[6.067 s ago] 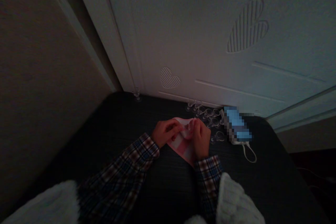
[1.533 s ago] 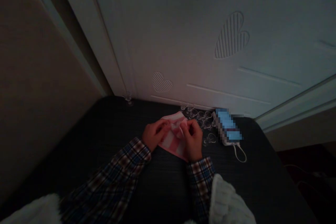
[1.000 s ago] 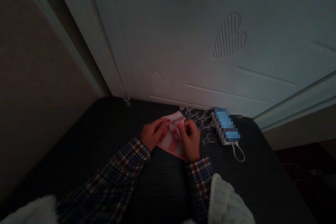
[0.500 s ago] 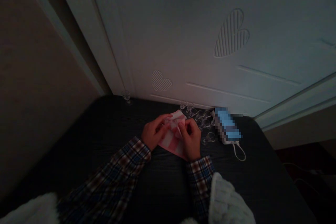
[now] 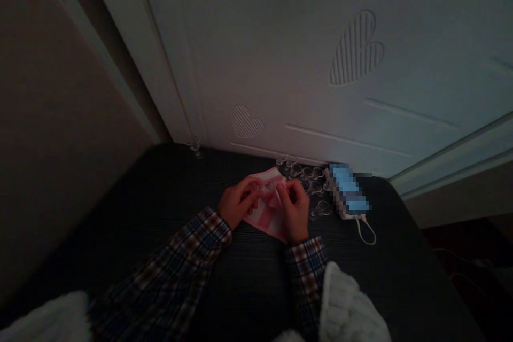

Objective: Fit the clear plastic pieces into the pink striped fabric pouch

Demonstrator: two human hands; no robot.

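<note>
My left hand (image 5: 237, 202) is closed, its thumb and fingers pinching a small clear glass (image 5: 265, 187) over a pink-and-white cloth (image 5: 264, 220). Part of that glass is hidden by fingers and cloth folds. On the other side, my right hand (image 5: 295, 208) is closed with the cloth's edge gathered between thumb and fingers, close against the glass. The rest of the cloth hangs between both hands above the dark table (image 5: 240, 278).
Several small clear glasses (image 5: 308, 173) stand or lie behind my right hand. Another glass (image 5: 195, 147) is at the far left by the white panel (image 5: 280, 53). A lit phone (image 5: 348, 189) with a white cable (image 5: 366, 232) lies at the right.
The fingers have shifted slightly on the cloth and glass; my right hand has moved a little to the right. The view has tilted very slightly.
</note>
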